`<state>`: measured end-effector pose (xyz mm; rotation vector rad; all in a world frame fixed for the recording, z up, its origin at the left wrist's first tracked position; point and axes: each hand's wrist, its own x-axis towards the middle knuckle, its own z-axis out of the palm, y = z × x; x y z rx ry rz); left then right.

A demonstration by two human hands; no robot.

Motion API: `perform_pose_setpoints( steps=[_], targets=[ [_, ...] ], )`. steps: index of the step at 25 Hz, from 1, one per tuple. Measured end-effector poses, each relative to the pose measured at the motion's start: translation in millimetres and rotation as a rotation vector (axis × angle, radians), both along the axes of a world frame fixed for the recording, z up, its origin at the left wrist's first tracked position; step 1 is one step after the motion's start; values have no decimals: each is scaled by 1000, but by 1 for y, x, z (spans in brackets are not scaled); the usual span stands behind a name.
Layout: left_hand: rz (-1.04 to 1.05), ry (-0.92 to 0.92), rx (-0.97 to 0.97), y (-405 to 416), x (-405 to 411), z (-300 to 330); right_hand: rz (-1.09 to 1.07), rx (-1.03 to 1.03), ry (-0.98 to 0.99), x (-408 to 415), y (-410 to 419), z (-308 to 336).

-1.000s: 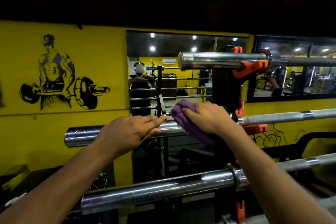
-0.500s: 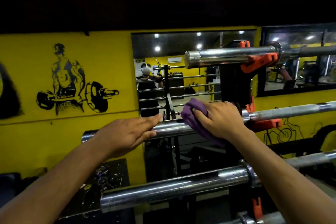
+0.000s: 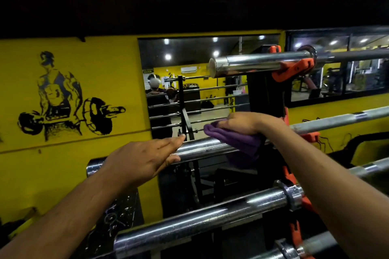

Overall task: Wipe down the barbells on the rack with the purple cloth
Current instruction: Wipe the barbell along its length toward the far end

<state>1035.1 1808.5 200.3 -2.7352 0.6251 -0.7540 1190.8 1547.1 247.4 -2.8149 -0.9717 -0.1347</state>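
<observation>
Purple cloth (image 3: 237, 140), bunched, gripped by right hand (image 3: 244, 123) on chrome barbell (image 3: 202, 148); left hand (image 3: 143, 160) flat.

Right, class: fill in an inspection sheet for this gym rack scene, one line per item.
Surface: black rack upright with orange hooks.
Job's things: purple cloth draped over middle barbell; top barbell and lower barbell racked.
Clutter: nothing seen.
Grippers: left hand flat on middle barbell's sleeve; right hand presses the cloth.
Cables: nothing seen.
Surroundings: yellow wall, weightlifter mural, mirror.
</observation>
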Motion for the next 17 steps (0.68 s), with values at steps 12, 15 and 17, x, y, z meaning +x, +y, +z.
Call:
perform_pose_setpoints(
  steps=[12,15,17],
  targets=[
    [-79,120,93,10,-6,7,32,473,-675,-24,-22,-65],
    [-152,106,118,42,-24,16,-17,499,-592,-28,-17,-50],
    [-220,35,110,71,-39,18,-13,700,-600,-37,-13,-42]
  ],
)
